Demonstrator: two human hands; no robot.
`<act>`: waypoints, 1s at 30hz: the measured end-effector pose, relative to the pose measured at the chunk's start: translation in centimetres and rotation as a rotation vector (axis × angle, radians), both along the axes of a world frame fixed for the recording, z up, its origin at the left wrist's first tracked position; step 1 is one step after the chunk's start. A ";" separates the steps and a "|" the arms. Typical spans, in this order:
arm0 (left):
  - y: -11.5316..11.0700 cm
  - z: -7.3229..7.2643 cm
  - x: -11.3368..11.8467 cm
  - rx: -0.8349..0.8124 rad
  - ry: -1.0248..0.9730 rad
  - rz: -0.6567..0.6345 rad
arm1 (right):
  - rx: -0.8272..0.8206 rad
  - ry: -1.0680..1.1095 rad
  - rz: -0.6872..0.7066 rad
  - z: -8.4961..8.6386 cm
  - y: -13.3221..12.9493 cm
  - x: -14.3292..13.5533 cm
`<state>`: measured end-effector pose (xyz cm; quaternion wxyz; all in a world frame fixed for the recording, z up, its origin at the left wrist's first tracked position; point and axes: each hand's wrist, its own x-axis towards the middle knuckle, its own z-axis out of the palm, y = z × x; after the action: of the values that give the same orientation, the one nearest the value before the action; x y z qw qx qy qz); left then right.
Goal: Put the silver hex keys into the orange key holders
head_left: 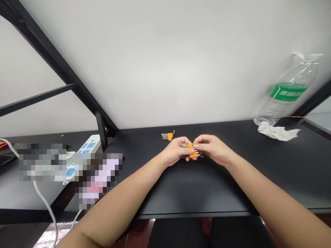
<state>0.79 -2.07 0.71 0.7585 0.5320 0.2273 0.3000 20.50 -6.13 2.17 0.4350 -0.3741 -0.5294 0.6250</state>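
Observation:
Near the middle of the black table, my left hand (178, 151) grips an orange holder (192, 151) with several metal keys in it, thumb on its face. My right hand (210, 148) is closed at the holder's right side, its fingertips pinching the metal keys (198, 151). Some key ends stick out below the right fingertips. Behind my left hand, a second orange holder (170, 136) lies on the table with several metal keys pointing left.
On the black table (196, 193), a clear bottle (289, 91) with a green label and a crumpled white tissue (278, 131) are at the right. A white power strip (90, 146), cables, a black metal frame (100, 129) and blurred items are at the left.

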 end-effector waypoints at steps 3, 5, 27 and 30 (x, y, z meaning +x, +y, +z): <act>-0.1 -0.1 0.0 0.041 0.009 -0.006 | -0.045 -0.041 -0.001 0.0 0.2 0.3; 0.0 -0.1 0.0 0.067 0.007 0.019 | 0.060 -0.247 -0.120 0.0 0.5 1.2; 0.0 -0.5 0.5 0.152 0.147 0.219 | 0.292 -1.116 -0.023 -0.5 0.7 2.8; 0.0 -0.4 0.6 0.159 0.171 0.206 | 0.304 -0.701 -0.112 -0.1 0.8 2.7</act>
<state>1.38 -2.06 0.33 0.6571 0.5878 0.3200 0.3467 23.19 -5.37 2.08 0.3117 -0.5246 -0.7113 0.3489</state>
